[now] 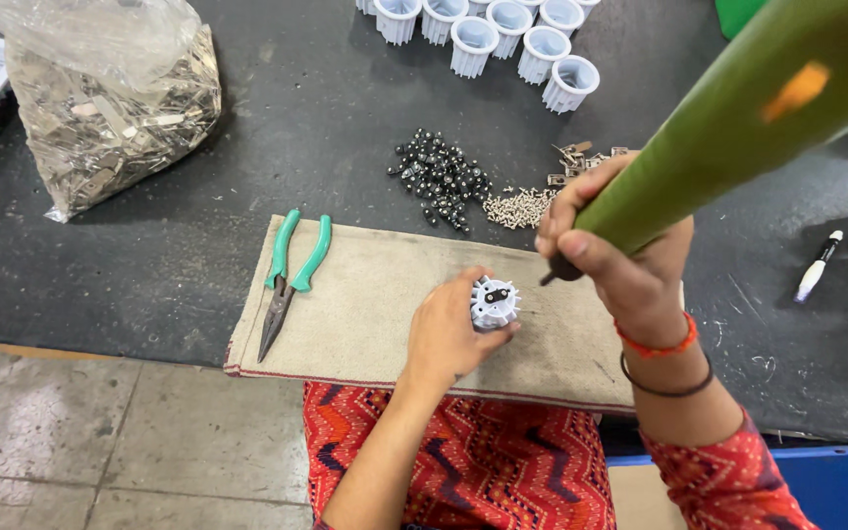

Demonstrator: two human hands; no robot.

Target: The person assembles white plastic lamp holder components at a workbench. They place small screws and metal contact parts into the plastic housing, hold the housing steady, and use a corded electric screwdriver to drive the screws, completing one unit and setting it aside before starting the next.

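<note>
My left hand (447,332) grips a small white ribbed housing (494,303) standing on a beige cloth mat (365,304). A dark metal piece lies across the housing's top. My right hand (620,250) is closed around a long green powered screwdriver (728,118) that hangs down from the upper right. Its dark tip (549,277) points at the housing from just to the right, a short gap away.
Green-handled pliers (289,280) lie on the mat's left. Piles of black round parts (441,177), small screws (519,207) and metal clips (581,159) sit behind it. White ribbed housings (503,29) stand at the back, a bag of metal strips (110,108) at left, a marker (818,267) at right.
</note>
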